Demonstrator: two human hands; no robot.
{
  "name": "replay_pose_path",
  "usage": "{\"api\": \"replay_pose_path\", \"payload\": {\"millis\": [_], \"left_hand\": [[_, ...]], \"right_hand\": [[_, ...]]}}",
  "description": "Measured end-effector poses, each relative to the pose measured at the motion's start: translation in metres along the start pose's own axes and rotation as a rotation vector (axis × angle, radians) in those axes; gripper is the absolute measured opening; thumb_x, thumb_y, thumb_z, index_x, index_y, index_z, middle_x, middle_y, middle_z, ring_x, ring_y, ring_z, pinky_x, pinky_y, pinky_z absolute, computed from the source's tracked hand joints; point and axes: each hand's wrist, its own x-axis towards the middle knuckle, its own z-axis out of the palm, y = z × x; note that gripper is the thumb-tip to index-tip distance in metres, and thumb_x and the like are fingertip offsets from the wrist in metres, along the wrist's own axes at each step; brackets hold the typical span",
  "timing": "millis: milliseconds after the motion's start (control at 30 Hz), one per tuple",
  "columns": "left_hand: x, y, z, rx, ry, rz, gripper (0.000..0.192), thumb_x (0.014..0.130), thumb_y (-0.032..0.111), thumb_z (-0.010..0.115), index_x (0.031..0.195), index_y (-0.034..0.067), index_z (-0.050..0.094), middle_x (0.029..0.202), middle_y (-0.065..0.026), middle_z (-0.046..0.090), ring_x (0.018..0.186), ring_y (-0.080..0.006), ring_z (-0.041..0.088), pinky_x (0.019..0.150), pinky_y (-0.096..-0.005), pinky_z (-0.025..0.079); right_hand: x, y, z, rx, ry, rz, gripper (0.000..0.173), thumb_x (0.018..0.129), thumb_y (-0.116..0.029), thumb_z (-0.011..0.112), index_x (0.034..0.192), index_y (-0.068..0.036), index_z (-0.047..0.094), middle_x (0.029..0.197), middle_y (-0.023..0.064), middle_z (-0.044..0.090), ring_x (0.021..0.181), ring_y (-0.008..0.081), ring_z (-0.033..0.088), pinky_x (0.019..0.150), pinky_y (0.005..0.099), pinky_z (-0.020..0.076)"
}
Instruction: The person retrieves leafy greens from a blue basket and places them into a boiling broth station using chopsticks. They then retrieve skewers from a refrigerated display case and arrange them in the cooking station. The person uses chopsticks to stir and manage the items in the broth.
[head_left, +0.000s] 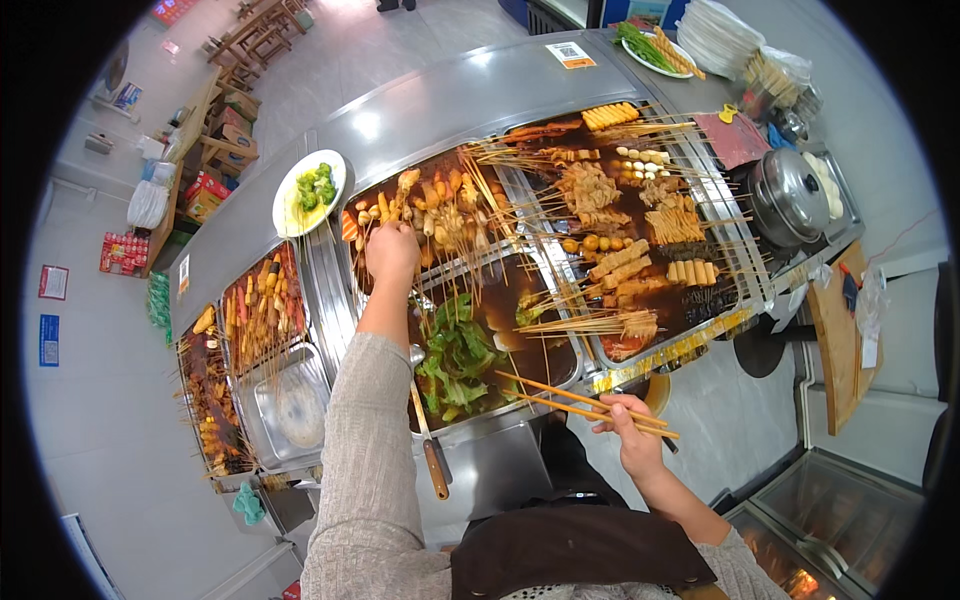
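My left hand (392, 247) reaches over the upper middle pan, its fingers closed at the skewered snacks (442, 202) in broth; the exact skewer is hidden. In my right hand (632, 435) is a pair of long wooden chopsticks (592, 405), tips apart, over the counter's front edge. Leafy lettuce (459, 360) lies in the dark broth of the pan between my hands. A wooden-handled utensil (435, 469) leans over that pan's front rim. Up and left stands a white oval plate (282, 202) with broccoli (315, 187). The right pan holds many skewers of tofu, meat and balls (592, 242).
At the left are a metal tray (289, 412) and pans of skewers (262, 300). A lidded steel pot (789, 196) stands at the right, by a wooden board (840, 345). Stacked plates (720, 37) and a plate of greens (656, 54) are at the far right corner.
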Motion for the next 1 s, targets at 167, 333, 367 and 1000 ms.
{"api": "replay_pose_path", "payload": {"millis": [167, 333, 367, 1000], "left_hand": [[-0.002, 0.008, -0.002, -0.156, -0.114, -0.094, 0.039, 0.095, 0.032, 0.045, 0.109, 0.007, 0.071, 0.11, -0.019, 0.071, 0.1, -0.0368, 0.068, 0.088, -0.0482, 0.052], [0.01, 0.013, 0.015, -0.029, -0.058, -0.051, 0.034, 0.096, 0.028, 0.05, 0.108, 0.006, 0.072, 0.111, -0.0186, 0.071, 0.104, -0.0362, 0.068, 0.088, -0.0464, 0.053], [0.013, 0.014, 0.018, -0.007, -0.06, -0.049, 0.033, 0.096, 0.027, 0.051, 0.108, 0.006, 0.073, 0.112, -0.0189, 0.071, 0.104, -0.0358, 0.067, 0.089, -0.0458, 0.053], [-0.033, 0.01, -0.004, 0.082, -0.053, 0.23, 0.034, 0.1, 0.033, 0.051, 0.116, 0.01, 0.072, 0.113, -0.0144, 0.07, 0.108, -0.0323, 0.064, 0.093, -0.0444, 0.051]], "right_hand": [[0.003, 0.0, 0.002, -0.014, -0.013, 0.014, 0.031, 0.105, -0.021, 0.053, 0.122, 0.003, 0.06, 0.109, 0.0155, 0.066, 0.096, 0.0219, 0.068, 0.078, 0.032, 0.0589], [0.005, 0.0, 0.005, -0.018, -0.035, 0.029, 0.031, 0.105, -0.021, 0.053, 0.122, 0.003, 0.06, 0.109, 0.0152, 0.066, 0.099, 0.0216, 0.067, 0.078, 0.0322, 0.0589], [0.005, 0.0, 0.006, -0.016, -0.036, 0.026, 0.031, 0.105, -0.021, 0.053, 0.122, 0.003, 0.06, 0.11, 0.0151, 0.066, 0.1, 0.0215, 0.067, 0.078, 0.0323, 0.0589], [0.001, -0.004, -0.005, -0.019, -0.008, 0.01, 0.031, 0.105, -0.023, 0.052, 0.121, 0.003, 0.059, 0.109, 0.0153, 0.066, 0.099, 0.0213, 0.067, 0.078, 0.033, 0.0593]]}}
